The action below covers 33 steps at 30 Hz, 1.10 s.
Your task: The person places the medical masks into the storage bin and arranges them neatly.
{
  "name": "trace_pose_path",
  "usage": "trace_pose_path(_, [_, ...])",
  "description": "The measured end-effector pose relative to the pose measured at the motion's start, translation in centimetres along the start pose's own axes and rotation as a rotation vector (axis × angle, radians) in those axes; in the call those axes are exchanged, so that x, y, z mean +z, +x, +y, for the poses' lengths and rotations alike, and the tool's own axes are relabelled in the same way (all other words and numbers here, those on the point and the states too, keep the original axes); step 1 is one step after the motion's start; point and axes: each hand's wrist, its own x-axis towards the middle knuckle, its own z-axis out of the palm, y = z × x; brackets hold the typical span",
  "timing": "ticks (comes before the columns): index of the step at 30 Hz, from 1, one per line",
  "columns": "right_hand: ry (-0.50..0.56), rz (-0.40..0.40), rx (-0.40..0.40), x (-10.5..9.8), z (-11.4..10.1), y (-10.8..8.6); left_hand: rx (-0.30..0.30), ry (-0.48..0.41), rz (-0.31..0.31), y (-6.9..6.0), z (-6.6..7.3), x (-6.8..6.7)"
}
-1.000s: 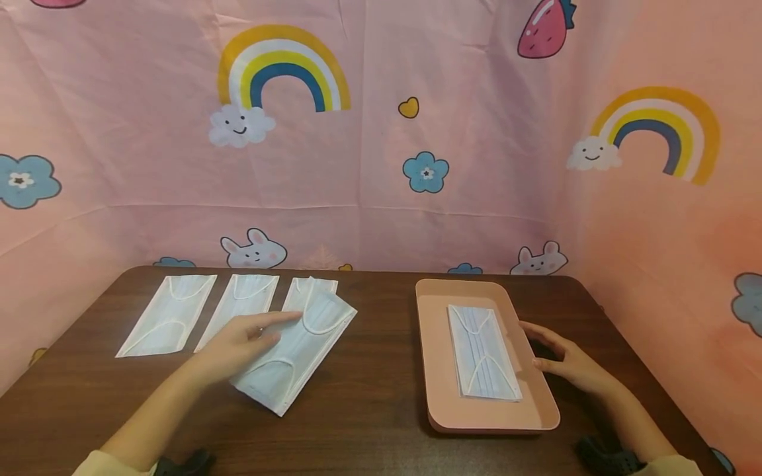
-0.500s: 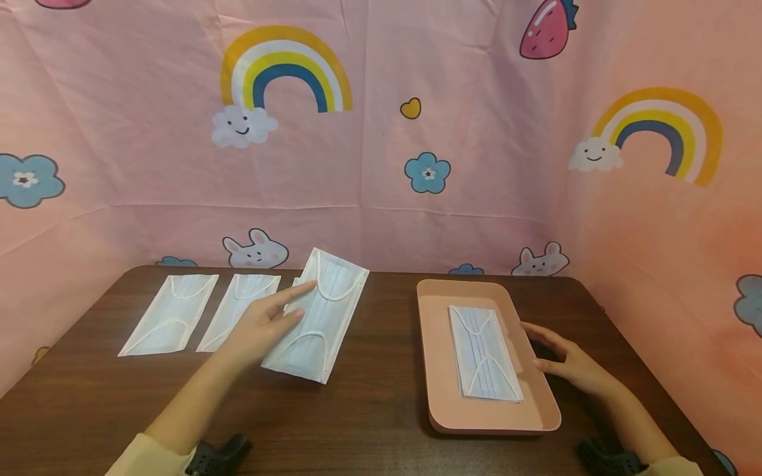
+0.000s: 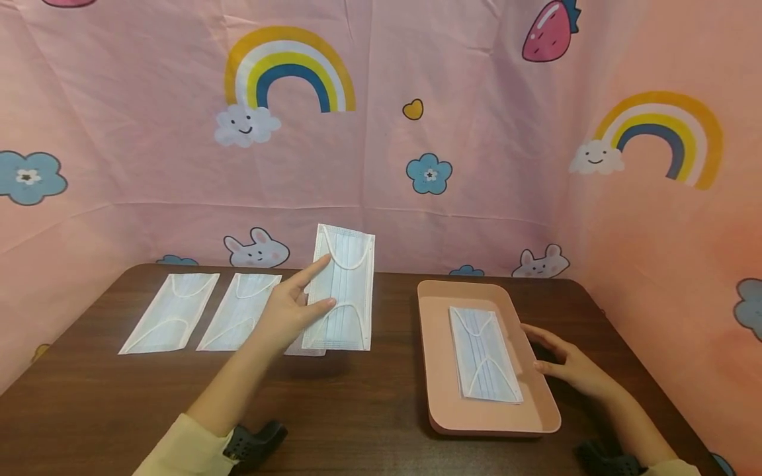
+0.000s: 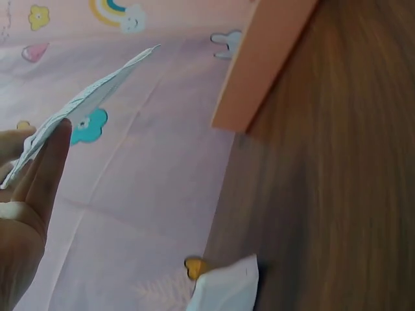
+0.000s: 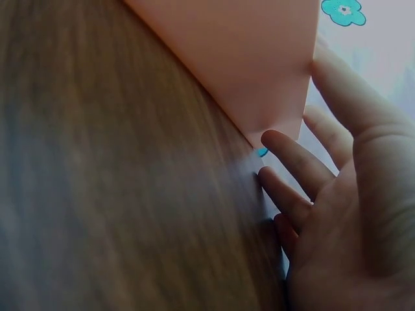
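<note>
In the head view my left hand (image 3: 292,307) pinches a pale blue face mask (image 3: 345,284) by its left side, holding it nearly upright above the table. The left wrist view shows this mask edge-on between thumb and fingers. My right hand (image 3: 574,367) touches the right rim of a pink tray (image 3: 437,416), its fingers loosely bent along the outer wall. Inside the tray lies a face mask (image 3: 485,354) with white ear loops; whether more lie under it I cannot tell. Behind the raised mask, another mask (image 3: 306,348) on the table is mostly hidden.
Two more face masks, one at the far left (image 3: 169,314) and one beside it (image 3: 238,314), lie flat on the dark wooden table (image 3: 369,403). A pink printed cloth (image 3: 476,218) hangs behind the table and along its sides.
My left hand has lifted the face mask from low over the table, up and slightly right, and the mask has turned more upright. The right hand stays at the tray's rim.
</note>
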Motion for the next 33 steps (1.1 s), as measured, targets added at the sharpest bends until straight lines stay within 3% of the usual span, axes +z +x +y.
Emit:
trace_pose_path(6, [-0.003,0.000,-0.021,-0.1,0.1,0.0,-0.015,-0.141,0.011,0.9,0.7,2.1])
trace_pose_path(17, [0.002,-0.006,-0.026,0.0,0.1,-0.1,0.000,-0.329,-0.052,2.0,1.7,7.5])
trace_pose_path(33, [0.005,0.000,-0.031,0.1,0.1,-0.1,-0.158,-0.505,-0.087,3.1,1.1,14.3])
